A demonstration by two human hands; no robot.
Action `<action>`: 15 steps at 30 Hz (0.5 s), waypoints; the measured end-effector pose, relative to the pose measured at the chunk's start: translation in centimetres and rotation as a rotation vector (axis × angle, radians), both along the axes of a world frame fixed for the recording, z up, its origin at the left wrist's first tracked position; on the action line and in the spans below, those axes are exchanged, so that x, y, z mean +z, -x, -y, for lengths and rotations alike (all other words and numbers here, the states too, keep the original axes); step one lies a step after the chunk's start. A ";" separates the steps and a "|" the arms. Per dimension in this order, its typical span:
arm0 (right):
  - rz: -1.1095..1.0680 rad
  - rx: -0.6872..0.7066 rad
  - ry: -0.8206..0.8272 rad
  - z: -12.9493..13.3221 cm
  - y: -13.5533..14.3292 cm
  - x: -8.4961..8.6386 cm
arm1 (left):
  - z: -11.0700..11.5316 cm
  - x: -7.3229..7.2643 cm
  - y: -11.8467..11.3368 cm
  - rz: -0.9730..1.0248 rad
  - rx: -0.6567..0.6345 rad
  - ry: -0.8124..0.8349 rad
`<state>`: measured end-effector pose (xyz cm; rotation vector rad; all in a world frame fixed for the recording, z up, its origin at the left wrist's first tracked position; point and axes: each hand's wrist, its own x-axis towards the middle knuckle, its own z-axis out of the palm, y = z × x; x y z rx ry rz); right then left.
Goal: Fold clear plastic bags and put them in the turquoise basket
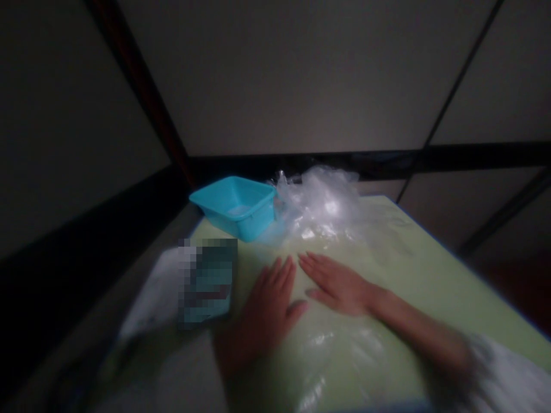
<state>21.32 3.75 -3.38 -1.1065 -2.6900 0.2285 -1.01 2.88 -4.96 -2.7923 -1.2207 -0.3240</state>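
My left hand [273,298] lies palm down with its fingers stretched out, on clear plastic film [321,338] spread over the pale green tabletop [430,287]. To its right my right hand [338,284] is also flat, fingers extended and pointing left. The two sets of fingertips are close together, with a small gap between them. Neither hand holds anything. Beyond them sits a crumpled heap of clear plastic bags [329,201].
A turquoise basin [247,221] stands at the table's far left corner, beside the plastic heap. Near my left hand is a pixelated greenish object [210,284], next to something white [157,287] at the left edge. Pale panelled walls rise behind the table.
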 end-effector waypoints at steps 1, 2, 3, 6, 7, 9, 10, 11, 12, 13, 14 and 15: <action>0.003 -0.013 -0.001 -0.2 -0.3 -0.1 | 0.0 0.0 0.0 -0.012 0.010 0.000; 0.005 -0.032 -0.001 -0.3 -0.6 -0.1 | 0.0 0.0 0.0 -0.019 0.018 -0.002; 0.009 -0.056 -0.002 -0.5 -1.1 -0.1 | 0.0 0.0 0.1 -0.021 0.024 -0.006; 0.038 -0.141 -0.003 -1.0 -2.6 -0.1 | 0.1 -0.2 0.2 -0.020 0.032 -0.016; 0.049 -0.170 -0.005 -1.2 -3.1 -0.1 | 0.1 -0.3 0.3 -0.016 0.033 -0.017; 0.067 -0.228 -0.010 -1.4 -3.9 -0.1 | 0.2 -0.3 0.4 -0.002 0.039 -0.018; 0.074 -0.253 -0.013 -1.5 -4.2 -0.2 | 0.2 -0.3 0.4 0.007 0.039 -0.018; 0.080 -0.274 -0.016 -1.5 -4.5 -0.2 | 0.2 -0.3 0.4 0.016 0.038 -0.016; 0.082 -0.290 -0.019 -1.6 -4.7 -0.2 | 0.2 -0.2 0.4 0.024 0.038 -0.011; 0.082 -0.298 -0.022 -1.6 -4.8 -0.2 | 0.2 -0.1 0.4 0.032 0.037 -0.004; 0.080 -0.302 -0.027 -1.7 -4.9 -0.2 | 0.2 -0.1 0.3 0.040 0.037 0.006; 0.076 -0.302 -0.034 -1.7 -4.9 -0.2 | 0.1 0.0 0.3 0.050 0.040 0.018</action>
